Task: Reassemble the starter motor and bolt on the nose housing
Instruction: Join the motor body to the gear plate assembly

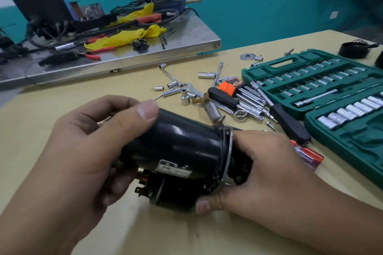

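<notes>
Both hands hold the black starter motor (182, 151) just above the near part of the pale wooden table (62, 109), its cylinder lying on a slant from upper left to lower right. The left hand (87, 147) is curled round the far-left end of the body, thumb pressed on top and fingers wrapped beneath by the terminal block. The right hand (267, 170) grips the opposite end, fingers over the top and thumb under the metal flange (what it covers there is hidden by the palm). A grey label (174, 170) faces the camera on the motor's side. Beyond the motor lies a scatter of loose sockets (186, 97) and wrenches, with an orange-holdered hex key set (234, 87) among them and a black-handled screwdriver (290, 124) to the right. An open green socket set case (335, 97) fills the right side. Far left, a steel bench (186, 33) carries yellow rags (124, 37), red-handled pliers (97, 51) and cables.
</notes>
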